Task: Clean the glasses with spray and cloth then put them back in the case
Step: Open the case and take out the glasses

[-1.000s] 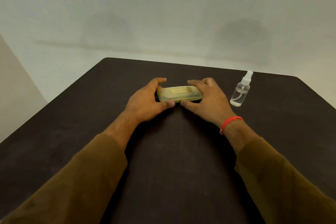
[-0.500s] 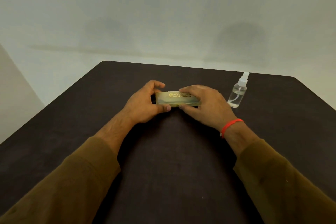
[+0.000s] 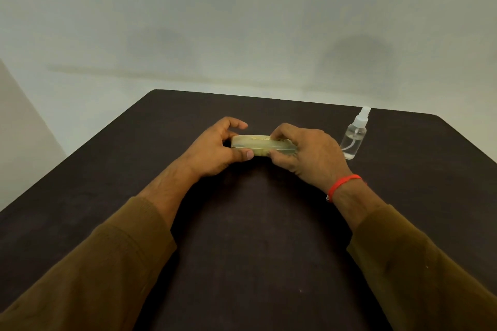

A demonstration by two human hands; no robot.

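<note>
A pale yellow-green glasses case (image 3: 256, 144) with gold lettering lies shut on the dark table (image 3: 255, 236), near its middle. My left hand (image 3: 215, 148) grips the case's left end, thumb on the near side and fingers curled over the far side. My right hand (image 3: 309, 153) grips the right end, fingers over the lid and thumb on the front edge. A small clear spray bottle (image 3: 354, 137) with a white nozzle stands upright just right of my right hand. The glasses and the cloth are not in view.
The table's far edge lies close behind the case, with a plain pale wall beyond. A red string band (image 3: 343, 185) circles my right wrist. Brown sleeves cover both forearms at the near side of the table.
My right hand's fingers have slid further left over the lid and curled tighter. The case looks tipped slightly toward me. The left hand's grip is about the same.
</note>
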